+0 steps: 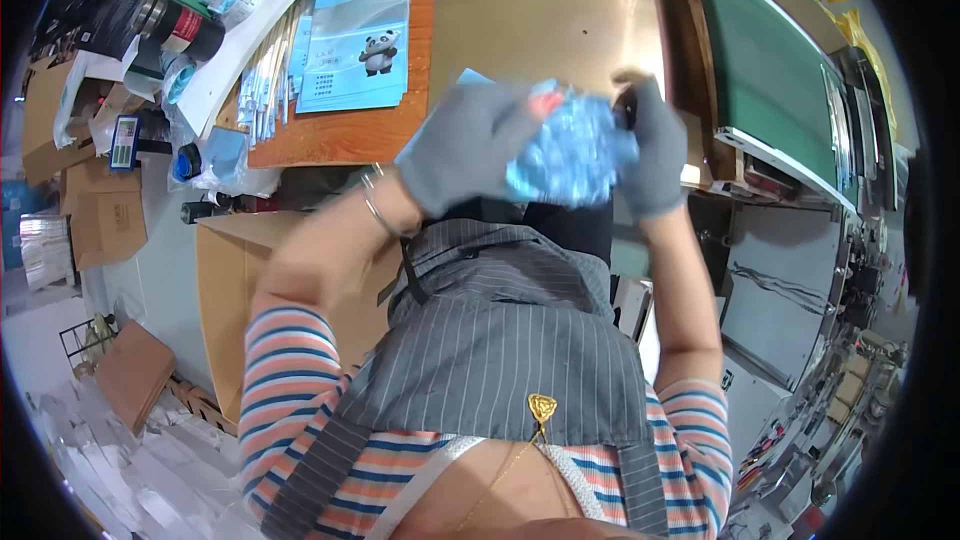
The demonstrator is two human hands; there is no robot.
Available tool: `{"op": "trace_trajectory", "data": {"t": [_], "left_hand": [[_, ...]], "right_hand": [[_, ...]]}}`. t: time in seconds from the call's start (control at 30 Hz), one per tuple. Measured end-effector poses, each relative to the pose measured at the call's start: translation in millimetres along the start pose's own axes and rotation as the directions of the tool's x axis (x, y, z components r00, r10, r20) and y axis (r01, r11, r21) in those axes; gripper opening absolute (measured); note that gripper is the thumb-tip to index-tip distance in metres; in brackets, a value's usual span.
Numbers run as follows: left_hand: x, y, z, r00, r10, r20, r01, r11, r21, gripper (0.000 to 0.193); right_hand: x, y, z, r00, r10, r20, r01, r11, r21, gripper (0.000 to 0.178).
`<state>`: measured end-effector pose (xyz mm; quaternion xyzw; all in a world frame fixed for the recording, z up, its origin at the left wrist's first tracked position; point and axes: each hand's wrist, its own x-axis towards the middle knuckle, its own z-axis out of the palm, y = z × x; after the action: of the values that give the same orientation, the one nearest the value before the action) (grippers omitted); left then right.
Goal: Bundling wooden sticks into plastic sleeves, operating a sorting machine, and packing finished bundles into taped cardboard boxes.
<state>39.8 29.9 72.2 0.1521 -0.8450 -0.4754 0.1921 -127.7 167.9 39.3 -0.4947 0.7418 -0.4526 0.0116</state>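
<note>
A blue bundle (575,152), seemingly thin film, is held up between the hands, above the lap and before the table (335,147). The left hand (465,145) appears to grip its left side; the right hand (655,150) is at its right, but blur hides the fingers, so I cannot tell whether it is closed. Slick film against gloves could slip, dropping the bundle, if either hold is loose; an uneven pull could crease or tear it. The bangle (375,205) (on the left wrist, near the film) could snag an edge.

Beyond, the bags (350,70) on the table bear dark printed lettering, small lines below and a panda picture. The flask (183,28), farther left, has a red label, too small to read. The bundle's own print, if any, is blurred out.
</note>
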Motion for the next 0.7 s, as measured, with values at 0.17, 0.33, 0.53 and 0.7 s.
{"op": "trace_trajectory", "data": {"t": [0.17, 0.33, 0.53, 0.7], "left_hand": [[44.8, 24.9, -87.3, 0.932, 0.363, 0.008, -0.322, 0.815, 0.481, 0.03], [12.9, 3.5, -105.9, 0.991, 0.06, 0.117, -0.072, 0.992, 0.103, 0.035], [-68.6, -139.4, 63.4, 0.956, 0.139, 0.258, 0.293, -0.388, -0.874, 0.052], [-149.1, -52.8, 4.0, 0.831, -0.242, -0.502, -0.469, 0.182, -0.864, 0.037]], "right_hand": [[53.0, -44.9, -28.7, 0.989, -0.149, -0.026, 0.15, 0.951, 0.272, 0.009], [74.8, -76.0, -33.0, 0.934, 0.096, 0.344, -0.144, 0.983, 0.116, 0.014], [35.3, -135.7, 29.4, 0.822, -0.43, 0.373, 0.309, 0.887, 0.342, 0.021], [-4.8, -201.7, 63.3, 0.459, -0.754, 0.47, 0.384, 0.645, 0.661, 0.014]]}}
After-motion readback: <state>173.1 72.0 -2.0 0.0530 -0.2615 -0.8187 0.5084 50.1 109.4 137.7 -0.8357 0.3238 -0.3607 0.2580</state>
